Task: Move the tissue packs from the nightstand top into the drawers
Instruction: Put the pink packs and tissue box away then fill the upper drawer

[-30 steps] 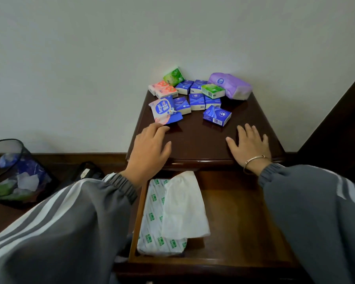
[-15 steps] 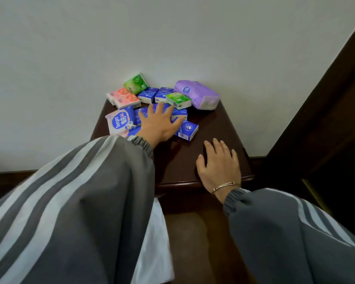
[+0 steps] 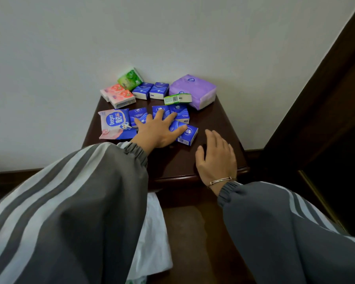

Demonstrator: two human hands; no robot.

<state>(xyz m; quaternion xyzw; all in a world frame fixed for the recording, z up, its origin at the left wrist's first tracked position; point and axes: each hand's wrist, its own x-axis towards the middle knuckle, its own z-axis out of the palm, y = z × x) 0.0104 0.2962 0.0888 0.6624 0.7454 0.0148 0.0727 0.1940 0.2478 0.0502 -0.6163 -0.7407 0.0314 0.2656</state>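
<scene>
Head view is showing about a dozen tissue packs, all sitting on the nightstand top (image 3: 217, 124); none is lying where I can see it in the drawer. The big purple pack (image 3: 193, 90) is sitting at the back against the wall, with a small green-and-white pack (image 3: 177, 98) touching its front edge. Left of the purple pack, two blue packs (image 3: 151, 90) are standing side by side. Further left, the pink packs (image 3: 119, 96) are lying with a green pack (image 3: 130, 78) leaning behind them. In front of the purple pack and to its left, a row of blue packs (image 3: 179, 113) is lying with one more blue pack (image 3: 188, 133) nearer the front, and a flat white-and-blue pack (image 3: 114, 125) is sitting at the far left.

The left hand (image 3: 159, 131) is lying flat over that front row with its fingers spread; its grip is not closing on anything yet. The right hand (image 3: 215, 158) is resting palm down on bare wood, nearer the front edge than the purple pack, its grip slack and holding nothing.

Below the front edge, what looks like the open drawer (image 3: 197, 232) is showing a white wrapper (image 3: 154, 232), partly hidden by the left sleeve (image 3: 70, 212).

I am judging the task as barely begun: the left hand seems to be gathering the first blue packs, and every pack is waiting to go down.
</scene>
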